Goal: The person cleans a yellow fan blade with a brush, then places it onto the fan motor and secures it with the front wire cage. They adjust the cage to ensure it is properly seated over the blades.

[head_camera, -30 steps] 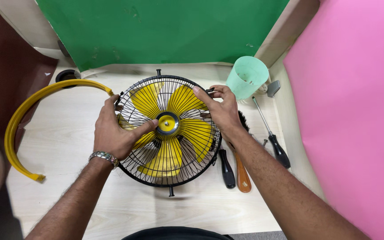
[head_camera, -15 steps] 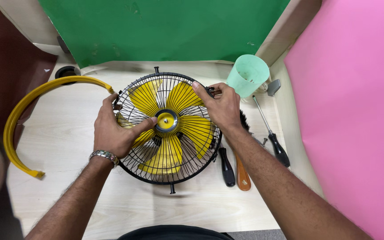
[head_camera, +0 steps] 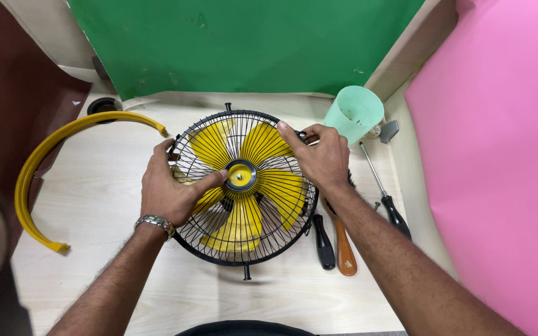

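Observation:
A round black wire fan guard (head_camera: 263,249) lies flat on the pale wooden table, with yellow fan blades (head_camera: 281,190) and a yellow hub (head_camera: 241,174) inside it. My left hand (head_camera: 170,190) rests on the guard's left side, its index finger stretched to the hub; a metal watch sits on that wrist. My right hand (head_camera: 320,157) grips the guard's upper right rim, fingers curled over the wires.
A yellow curved ring piece (head_camera: 38,168) lies at the left. A mint green cup (head_camera: 352,114) stands at the back right. Screwdrivers (head_camera: 386,196), a black handle (head_camera: 324,242) and a brown handle (head_camera: 345,249) lie right of the fan. Green and pink boards wall the table.
The blades have turned a little inside the guard. My left index finger has slid onto the hub. Both hands stay on the guard.

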